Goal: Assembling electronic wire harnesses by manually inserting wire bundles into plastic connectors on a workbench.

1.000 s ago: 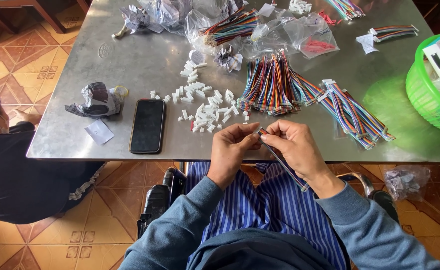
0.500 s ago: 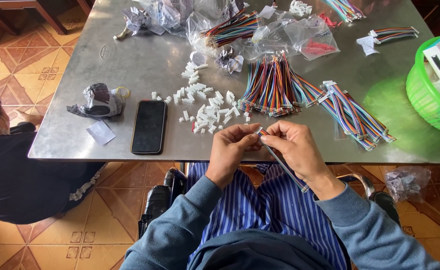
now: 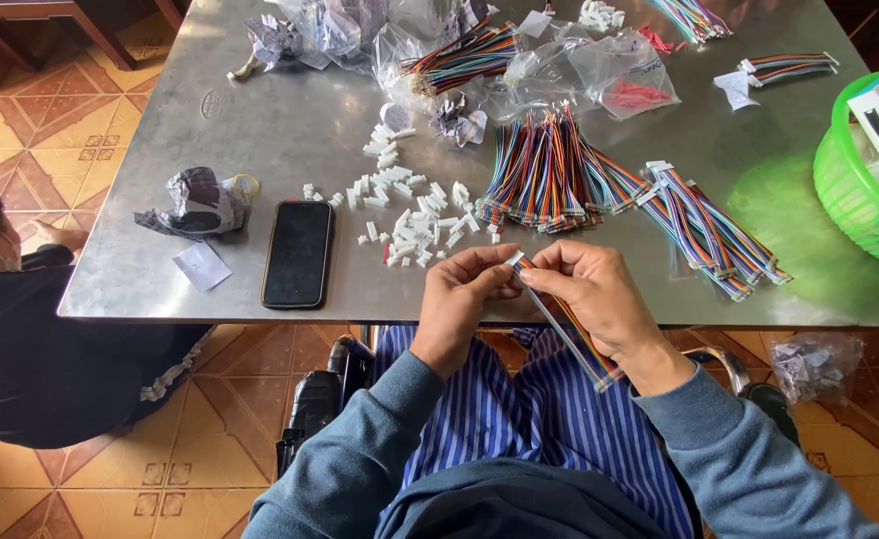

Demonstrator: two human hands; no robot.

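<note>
Steel table strewn with white connectors, phone beside; hands together, pinching ribbon cable.

Wearer has bare left hand and bare right hand, no gloves or rings visible, grey-blue long knit sleeves with ribbed cuffs at the wrists, and blue-and-white vertically striped trousers over the lap.

Left hand and right hand meet at the fingertips, fingers pinched, wrists bent inward.
</note>
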